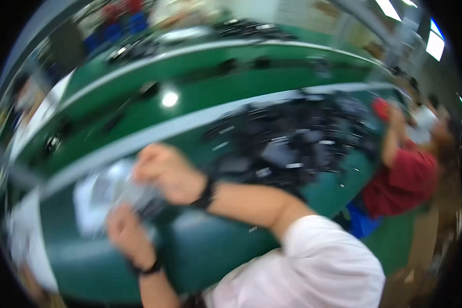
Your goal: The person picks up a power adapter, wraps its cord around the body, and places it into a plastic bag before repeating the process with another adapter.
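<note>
Green tabletop [220, 241] runs past me, heaped with dark parts [292, 138], a co-worker in red [405, 179] at its far right. Near its left end, clear plastic [136, 192] lies between the person's hands: right hand [167, 174] at its upper side, left hand [128, 233] below. Both sets of fingers look curled; blur keeps me from telling whether either actually grips. I'd pinch the film lightly at opposite edges and keep it from bunching.

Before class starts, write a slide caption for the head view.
Left hand and right hand at clear plastic, blurred, above a green table with heaped dark items.
</note>
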`<state>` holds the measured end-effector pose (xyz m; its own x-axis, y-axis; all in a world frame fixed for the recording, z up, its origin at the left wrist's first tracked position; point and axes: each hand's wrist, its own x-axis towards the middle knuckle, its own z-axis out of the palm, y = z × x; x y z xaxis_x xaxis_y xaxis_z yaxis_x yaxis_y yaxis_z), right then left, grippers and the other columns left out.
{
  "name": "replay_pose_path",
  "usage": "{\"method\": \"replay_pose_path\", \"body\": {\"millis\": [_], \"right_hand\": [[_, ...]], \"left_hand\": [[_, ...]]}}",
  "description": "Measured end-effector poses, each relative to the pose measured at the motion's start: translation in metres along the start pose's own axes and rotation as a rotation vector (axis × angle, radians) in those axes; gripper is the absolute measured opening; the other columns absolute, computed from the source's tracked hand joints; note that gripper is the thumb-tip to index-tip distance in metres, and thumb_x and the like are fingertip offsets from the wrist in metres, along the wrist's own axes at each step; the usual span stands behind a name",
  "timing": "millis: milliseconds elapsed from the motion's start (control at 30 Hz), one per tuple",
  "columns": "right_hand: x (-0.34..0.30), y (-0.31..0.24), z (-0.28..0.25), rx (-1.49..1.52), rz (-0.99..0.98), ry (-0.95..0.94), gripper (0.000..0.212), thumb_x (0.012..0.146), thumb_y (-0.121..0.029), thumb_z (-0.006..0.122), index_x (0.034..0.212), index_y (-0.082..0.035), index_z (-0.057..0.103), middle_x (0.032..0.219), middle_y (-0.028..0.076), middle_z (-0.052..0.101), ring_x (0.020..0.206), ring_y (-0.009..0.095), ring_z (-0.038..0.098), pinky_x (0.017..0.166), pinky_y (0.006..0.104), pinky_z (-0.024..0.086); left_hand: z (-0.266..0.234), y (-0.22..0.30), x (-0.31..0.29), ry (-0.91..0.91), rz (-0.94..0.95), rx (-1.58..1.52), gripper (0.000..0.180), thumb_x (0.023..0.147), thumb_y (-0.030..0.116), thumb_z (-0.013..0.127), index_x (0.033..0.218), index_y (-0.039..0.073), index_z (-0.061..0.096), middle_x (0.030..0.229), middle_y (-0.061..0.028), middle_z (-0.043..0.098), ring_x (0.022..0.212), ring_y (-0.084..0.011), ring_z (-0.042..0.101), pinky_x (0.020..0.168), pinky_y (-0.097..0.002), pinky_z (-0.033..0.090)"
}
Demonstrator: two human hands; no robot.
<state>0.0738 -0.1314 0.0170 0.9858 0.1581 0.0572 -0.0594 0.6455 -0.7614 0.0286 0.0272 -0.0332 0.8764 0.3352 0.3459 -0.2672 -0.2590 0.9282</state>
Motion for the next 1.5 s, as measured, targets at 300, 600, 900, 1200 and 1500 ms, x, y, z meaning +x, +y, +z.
{"method": "replay_pose_path", "body": {"millis": [300, 600, 900, 1200, 1500], "right_hand": [[-0.001, -0.043, -0.011, -0.536, -0.402, -0.490, 0.034, 0.076, -0.026, 0.070, 0.095, -0.004, 0.053, 0.087, 0.003, 0.058, 0.079, 0.015, 0.055, 0.071, 0.0258, 0.044], [-0.001, -0.025, -0.011, -0.803, -0.314, -0.937, 0.038, 0.063, -0.027, 0.075, 0.093, -0.006, 0.063, 0.084, 0.007, 0.063, 0.084, 0.022, 0.059, 0.068, 0.0314, 0.046], [0.001, -0.036, -0.008, -0.323, -0.073, -0.385, 0.019, 0.076, -0.009, 0.066, 0.064, -0.002, 0.054, 0.062, 0.004, 0.059, 0.057, 0.010, 0.056, 0.054, 0.0247, 0.046], [-0.007, 0.026, 0.003, -0.815, -0.374, -0.498, 0.048, 0.086, -0.021, 0.058, 0.127, -0.002, 0.042, 0.098, 0.009, 0.059, 0.082, 0.011, 0.054, 0.076, 0.0305, 0.048], [-0.022, 0.021, 0.006, -0.170, 0.192, -0.164, 0.024, 0.090, -0.016, 0.048, 0.101, 0.000, 0.062, 0.098, 0.006, 0.062, 0.086, 0.011, 0.056, 0.076, 0.0247, 0.044]], "left_hand": [[-0.006, 0.049, 0.000, 0.008, -0.033, 0.218, 0.029, 0.086, 0.019, 0.054, 0.089, -0.009, 0.062, 0.080, -0.0187, 0.063, 0.071, -0.0270, 0.058, 0.067, -0.0346, 0.047], [-0.012, 0.045, 0.002, -0.019, -0.070, 0.368, 0.034, 0.087, 0.026, 0.052, 0.087, -0.007, 0.061, 0.076, -0.0226, 0.062, 0.064, -0.0305, 0.055, 0.061, -0.0374, 0.045], [-0.005, 0.066, 0.001, -0.053, -0.103, 0.298, 0.032, 0.086, 0.025, 0.054, 0.084, -0.005, 0.062, 0.075, -0.0195, 0.062, 0.064, -0.0277, 0.055, 0.063, -0.0367, 0.044], [-0.029, 0.022, 0.011, 0.265, -0.037, 0.026, 0.032, 0.089, 0.021, 0.052, 0.101, -0.009, 0.058, 0.097, -0.0134, 0.060, 0.088, -0.0210, 0.057, 0.078, -0.0306, 0.048], [-0.010, 0.038, -0.001, -0.094, 0.366, 0.037, 0.015, 0.082, 0.010, 0.060, 0.089, -0.002, 0.063, 0.095, -0.0145, 0.059, 0.082, -0.0257, 0.054, 0.072, -0.0342, 0.042]]}}
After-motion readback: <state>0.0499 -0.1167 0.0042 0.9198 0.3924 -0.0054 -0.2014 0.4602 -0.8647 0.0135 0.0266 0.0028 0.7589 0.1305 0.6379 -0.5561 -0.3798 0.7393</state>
